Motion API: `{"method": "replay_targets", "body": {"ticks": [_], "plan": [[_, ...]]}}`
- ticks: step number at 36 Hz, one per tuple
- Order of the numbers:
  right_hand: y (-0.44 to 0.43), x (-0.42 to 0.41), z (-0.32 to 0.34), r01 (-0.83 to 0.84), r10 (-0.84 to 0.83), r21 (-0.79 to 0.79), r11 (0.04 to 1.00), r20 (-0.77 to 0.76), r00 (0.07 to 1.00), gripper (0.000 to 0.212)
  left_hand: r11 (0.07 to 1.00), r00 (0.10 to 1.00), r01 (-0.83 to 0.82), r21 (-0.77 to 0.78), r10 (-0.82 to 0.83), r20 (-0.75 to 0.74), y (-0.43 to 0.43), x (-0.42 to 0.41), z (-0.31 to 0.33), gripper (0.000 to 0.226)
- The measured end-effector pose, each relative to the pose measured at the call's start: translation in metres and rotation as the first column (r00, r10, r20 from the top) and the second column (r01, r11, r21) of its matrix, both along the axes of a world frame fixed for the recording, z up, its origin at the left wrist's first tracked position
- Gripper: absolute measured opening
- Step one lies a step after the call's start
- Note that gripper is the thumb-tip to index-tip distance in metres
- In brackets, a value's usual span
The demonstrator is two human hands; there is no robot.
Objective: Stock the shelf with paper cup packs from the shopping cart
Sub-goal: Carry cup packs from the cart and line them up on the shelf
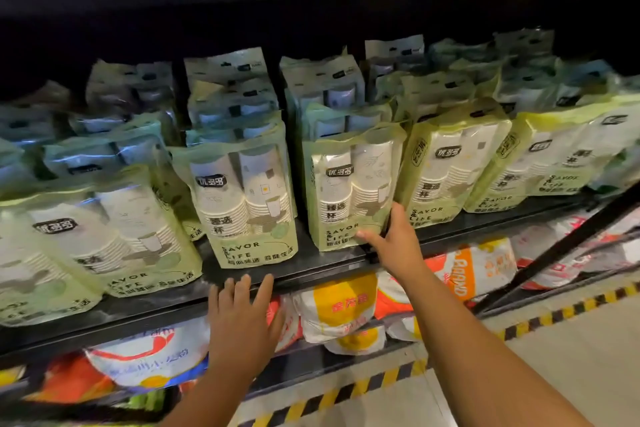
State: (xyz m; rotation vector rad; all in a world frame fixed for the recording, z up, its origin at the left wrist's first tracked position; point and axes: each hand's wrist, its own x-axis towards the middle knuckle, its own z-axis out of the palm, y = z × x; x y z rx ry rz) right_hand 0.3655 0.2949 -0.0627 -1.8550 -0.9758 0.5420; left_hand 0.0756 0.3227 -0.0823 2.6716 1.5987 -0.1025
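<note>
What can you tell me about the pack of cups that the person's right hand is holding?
The paper cup pack is a pale green glossy plastic bag with a clear window showing two side-by-side stacks of white cups. It bears a dark brand label, Chinese characters and SAVOR LIFE. It stands upright at the front of the dark shelf, with other packs behind it. The right hand grips its lower right corner, thumb on the front.

A shop: a black shelf [311, 265] across mid-frame carries rows of identical paper cup packs [349, 184], bagged goods [339, 308] below.
</note>
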Motion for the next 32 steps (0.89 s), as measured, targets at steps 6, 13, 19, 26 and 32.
{"method": "replay_targets", "body": {"ticks": [6,13,19,26,32], "plan": [[-0.005,0.002,0.004,0.037,-0.036,-0.065,0.997,0.019,0.999,0.060,0.994,0.991,0.113,-0.010,-0.112,0.066,0.005,0.024,-0.009,0.073],[-0.053,0.018,0.006,0.237,-0.235,-0.002,0.972,0.122,0.964,0.043,0.969,0.967,0.246,0.013,-0.246,0.065,-0.005,0.054,-0.003,0.063],[-0.067,0.082,0.009,0.380,-0.365,-0.007,0.925,0.260,0.894,0.056,0.955,0.957,0.271,0.120,-0.281,0.075,-0.016,0.075,-0.012,0.061],[-0.058,0.115,0.002,0.295,-0.291,-0.042,0.954,0.082,0.953,0.081,0.988,0.985,0.139,0.065,-0.145,0.092,-0.030,0.123,-0.001,0.060],[-0.069,0.139,-0.018,0.250,-0.254,0.050,0.967,0.099,0.962,0.056,0.988,0.989,0.097,0.122,-0.110,0.101,-0.042,0.165,-0.011,0.059]]}}
